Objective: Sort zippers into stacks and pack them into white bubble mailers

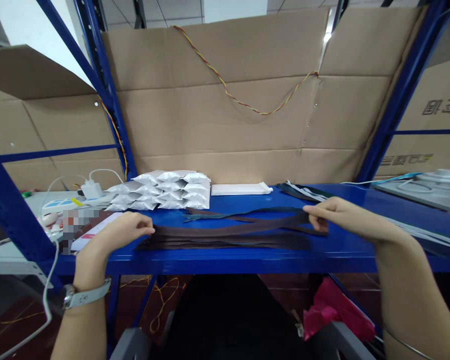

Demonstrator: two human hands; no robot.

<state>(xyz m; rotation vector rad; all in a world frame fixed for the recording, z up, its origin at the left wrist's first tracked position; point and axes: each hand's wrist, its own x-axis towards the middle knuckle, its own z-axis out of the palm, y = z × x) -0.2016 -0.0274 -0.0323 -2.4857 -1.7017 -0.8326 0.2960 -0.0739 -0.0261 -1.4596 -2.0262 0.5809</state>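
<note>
Several long dark brown leather belts (225, 237) lie stretched side by side across the blue steel shelf (240, 261). My left hand (125, 231) pinches the near strap at its left end, close to the shelf's front edge. My right hand (337, 214) holds the straps at their right end, with fingers on top and the thumb tucked below. A thinner teal-edged strap (210, 215) lies behind them, touching neither hand. A watch (86, 295) circles my left wrist.
White foil pouches (161, 190) stand in stacked rows behind the belts, beside a flat white packet (240, 189). Dark strips with white edges (300, 192) lie at the back right. A charger (92, 190) and cables sit at left. Cardboard (217, 120) lines the back, with a loose wire.
</note>
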